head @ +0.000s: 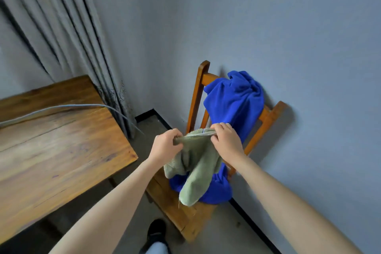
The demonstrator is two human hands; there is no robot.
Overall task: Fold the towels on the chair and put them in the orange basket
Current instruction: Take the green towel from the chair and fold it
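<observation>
A pale green towel [195, 169] hangs above the wooden chair [175, 208], bunched along its top edge. My left hand [166, 144] grips the left end of that edge, and my right hand [225, 140] pinches the right end. The towel's lower part droops down onto the seat. A bright blue towel [235, 101] is draped over the chair's backrest and runs down onto the seat behind the green one. The orange basket is not in view.
A wooden table [53, 146] stands to the left with a grey cable [61, 108] lying across it. Grey curtains [61, 27] hang behind it. The chair stands against a pale wall [288, 27]. My dark shoe [156, 231] is on the grey floor.
</observation>
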